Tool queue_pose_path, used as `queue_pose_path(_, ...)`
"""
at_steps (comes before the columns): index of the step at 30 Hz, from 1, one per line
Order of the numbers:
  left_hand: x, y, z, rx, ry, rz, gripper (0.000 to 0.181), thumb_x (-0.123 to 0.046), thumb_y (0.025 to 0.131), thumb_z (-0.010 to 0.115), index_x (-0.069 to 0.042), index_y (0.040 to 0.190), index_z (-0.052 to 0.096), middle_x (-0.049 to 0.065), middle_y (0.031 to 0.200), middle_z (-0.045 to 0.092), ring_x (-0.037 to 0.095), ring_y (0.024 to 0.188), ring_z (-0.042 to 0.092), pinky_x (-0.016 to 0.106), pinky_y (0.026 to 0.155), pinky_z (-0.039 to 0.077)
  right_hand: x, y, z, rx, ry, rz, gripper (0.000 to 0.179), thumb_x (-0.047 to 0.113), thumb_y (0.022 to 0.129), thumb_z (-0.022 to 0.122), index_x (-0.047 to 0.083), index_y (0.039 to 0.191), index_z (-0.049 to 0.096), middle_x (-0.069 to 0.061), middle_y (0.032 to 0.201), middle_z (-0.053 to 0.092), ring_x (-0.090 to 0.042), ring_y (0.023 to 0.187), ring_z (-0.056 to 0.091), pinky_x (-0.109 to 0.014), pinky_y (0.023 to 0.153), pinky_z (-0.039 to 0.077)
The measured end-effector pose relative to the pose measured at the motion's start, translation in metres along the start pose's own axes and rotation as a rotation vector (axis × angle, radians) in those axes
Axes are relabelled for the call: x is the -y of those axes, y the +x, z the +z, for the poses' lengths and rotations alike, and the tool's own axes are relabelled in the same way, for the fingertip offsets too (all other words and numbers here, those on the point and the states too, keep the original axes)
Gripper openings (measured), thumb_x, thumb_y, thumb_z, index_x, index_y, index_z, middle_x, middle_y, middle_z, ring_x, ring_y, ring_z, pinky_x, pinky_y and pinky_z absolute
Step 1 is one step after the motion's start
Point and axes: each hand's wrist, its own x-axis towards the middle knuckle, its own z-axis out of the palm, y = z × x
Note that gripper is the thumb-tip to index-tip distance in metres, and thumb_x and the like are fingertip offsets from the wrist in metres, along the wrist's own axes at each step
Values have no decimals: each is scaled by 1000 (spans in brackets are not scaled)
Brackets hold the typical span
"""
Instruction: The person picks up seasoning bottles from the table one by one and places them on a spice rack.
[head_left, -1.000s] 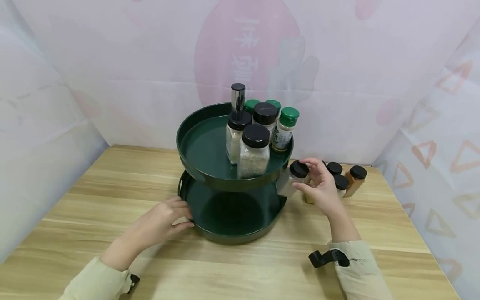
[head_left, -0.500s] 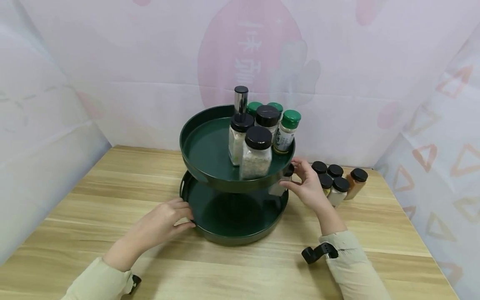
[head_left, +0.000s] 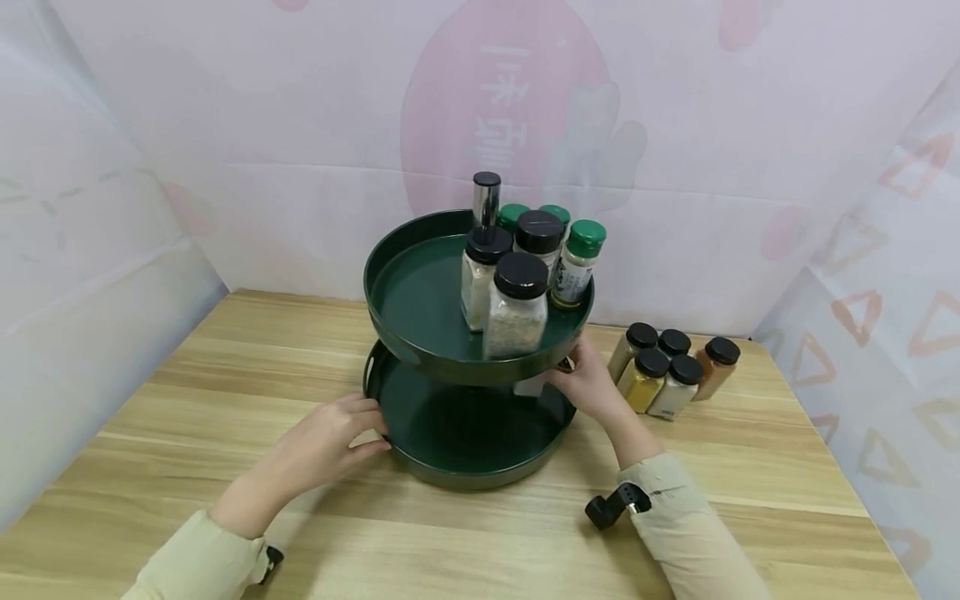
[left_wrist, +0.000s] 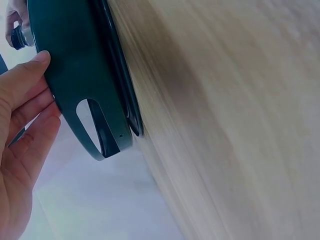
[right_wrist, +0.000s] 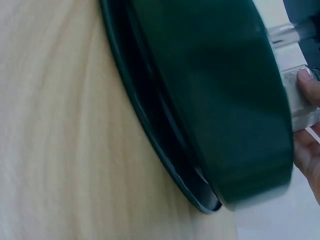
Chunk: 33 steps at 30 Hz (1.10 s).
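A dark green two-tier round spice rack stands on the table. My left hand (head_left: 326,437) holds the left rim of its lower tray (head_left: 468,481), thumb and fingertips at the edge beside a cut-out handle (left_wrist: 92,127). My right hand (head_left: 588,385) grips a clear square spice jar (right_wrist: 298,92) with a black cap. This jar is between the two tiers at the right side, its lower part (head_left: 529,386) showing over the lower tray while the upper tray (head_left: 420,321) hides most of it. Another clear, shiny container (right_wrist: 285,35) shows past the rim in the right wrist view.
On the upper tray stand black-capped jars (head_left: 517,312), green-capped bottles (head_left: 573,271) and a tall silver-and-black container (head_left: 486,200). Several black-capped spice jars (head_left: 643,385) cluster on the wooden table (head_left: 450,542) at right. A printed cloth backdrop (head_left: 300,125) rises behind.
My right hand has carried the spice jar leftward, from outside the lower tray's right edge to between the tiers. My left hand has stayed at the rim.
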Motion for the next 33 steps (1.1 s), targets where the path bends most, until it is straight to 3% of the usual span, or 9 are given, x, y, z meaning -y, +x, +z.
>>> queue_pose_path(4,1,-2,0,9,5,15,19,-10,72,87,-12,81,70,-6,83,63,8,76,58,22,65,54,1,-1,7,23,-43,-18,35,-4,84,75,-1,115,61,-20,115,68,-19,103,61,-31,86,55)
queue_pose_path(11,4,-4,-5,27,31,96,26,-7,69,88,-7,88,70,-4,89,64,10,83,59,24,69,56,1,-2,12,43,-39,-10,38,-1,82,78,2,115,60,-17,116,69,-25,105,64,-41,92,56)
queue_pose_path(21,2,-1,-4,41,40,79,21,-8,74,85,-12,83,67,-6,84,59,6,79,53,22,66,52,-3,-2,16,68,-3,-39,40,-1,81,78,1,116,60,-18,114,69,-20,101,63,-38,91,57)
queue_pose_path(29,3,1,-1,20,85,128,23,-7,76,83,-15,77,62,-7,79,55,6,77,49,22,64,49,-2,-2,14,114,5,-66,41,-4,84,74,0,120,56,-20,119,66,-26,104,64,-41,89,59)
queue_pose_path(33,5,0,-1,12,84,150,21,-7,75,82,-14,79,62,-7,80,56,7,77,50,23,65,49,1,-5,5,179,16,-27,41,2,89,71,5,126,53,-17,126,62,-30,114,62,-48,98,56)
